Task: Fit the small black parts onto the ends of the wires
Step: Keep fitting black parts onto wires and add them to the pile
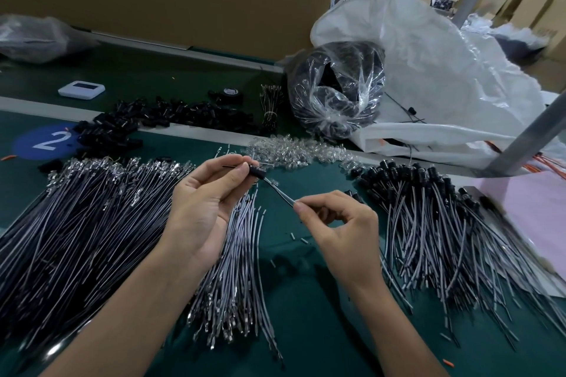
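Grey and thin, the wire (280, 191) runs between the two hands above the green tabletop (306, 300). The left hand (202, 202) pinches the small black part (254, 170) between thumb and fingertips. The right hand (340, 223) pinches the wire between thumb and forefinger, a little back from the part. The wire's far end meets the part, but I cannot tell whether it is fully seated.

Both pieces look very light. The wire seems limp enough to buckle if pushed from far back, so the hold probably belongs close to the end going in. The part looks hard and smooth, and is best held by its sides so its opening stays free.

Unfitted wires (92, 208) lie fanned out to the left, finished wires (428, 217) to the right, and loose black parts (159, 118) are heaped beyond.
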Demonstrator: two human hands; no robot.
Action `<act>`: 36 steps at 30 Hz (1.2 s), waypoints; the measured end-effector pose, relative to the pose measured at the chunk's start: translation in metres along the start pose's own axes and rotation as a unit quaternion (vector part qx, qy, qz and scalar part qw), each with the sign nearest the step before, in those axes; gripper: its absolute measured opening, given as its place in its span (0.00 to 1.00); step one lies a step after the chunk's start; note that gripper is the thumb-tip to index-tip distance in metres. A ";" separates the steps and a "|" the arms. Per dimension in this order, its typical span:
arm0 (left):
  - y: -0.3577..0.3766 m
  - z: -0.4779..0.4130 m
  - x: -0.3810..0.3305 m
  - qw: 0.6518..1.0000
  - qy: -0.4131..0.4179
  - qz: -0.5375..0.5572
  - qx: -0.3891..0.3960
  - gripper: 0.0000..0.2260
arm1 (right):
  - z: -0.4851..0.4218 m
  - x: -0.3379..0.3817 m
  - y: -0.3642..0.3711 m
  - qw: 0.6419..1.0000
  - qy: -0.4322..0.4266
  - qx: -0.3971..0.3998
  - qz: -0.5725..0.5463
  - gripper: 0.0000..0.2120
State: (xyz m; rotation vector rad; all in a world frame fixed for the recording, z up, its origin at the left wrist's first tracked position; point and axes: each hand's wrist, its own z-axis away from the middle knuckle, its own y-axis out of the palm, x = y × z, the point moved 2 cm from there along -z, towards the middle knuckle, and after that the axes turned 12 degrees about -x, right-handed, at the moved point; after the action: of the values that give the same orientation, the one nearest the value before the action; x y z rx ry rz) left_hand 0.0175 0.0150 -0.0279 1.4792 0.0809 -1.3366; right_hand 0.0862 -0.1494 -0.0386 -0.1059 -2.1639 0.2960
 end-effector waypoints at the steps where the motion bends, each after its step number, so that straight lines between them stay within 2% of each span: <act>1: 0.000 0.000 0.000 1.000 -0.001 0.002 0.000 0.07 | 0.000 0.000 0.000 1.000 0.000 -0.001 -0.001 0.06; 11: 0.003 0.005 0.005 0.999 -0.013 -0.012 0.036 0.07 | -0.001 0.000 0.001 1.000 -0.005 -0.012 -0.019 0.04; 19: 0.003 0.006 0.004 0.999 -0.003 -0.029 0.032 0.08 | 0.000 -0.001 0.002 1.000 0.006 -0.004 -0.027 0.04; 23: 0.005 0.007 0.008 0.999 -0.003 -0.037 0.029 0.08 | 0.000 0.001 0.003 1.000 -0.022 0.009 -0.018 0.05; 32: 0.007 0.009 0.012 0.995 -0.019 -0.064 0.074 0.07 | -0.001 0.001 0.001 0.998 -0.038 -0.040 -0.014 0.05; 36: 0.008 0.012 0.013 0.993 -0.020 -0.077 0.084 0.07 | -0.001 0.001 0.001 0.999 -0.047 -0.013 -0.001 0.03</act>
State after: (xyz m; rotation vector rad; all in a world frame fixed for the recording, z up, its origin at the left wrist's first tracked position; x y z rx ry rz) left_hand 0.0198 -0.0042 -0.0302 1.6133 0.0594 -1.5270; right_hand 0.0865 -0.1477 -0.0379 -0.1052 -2.2603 0.2768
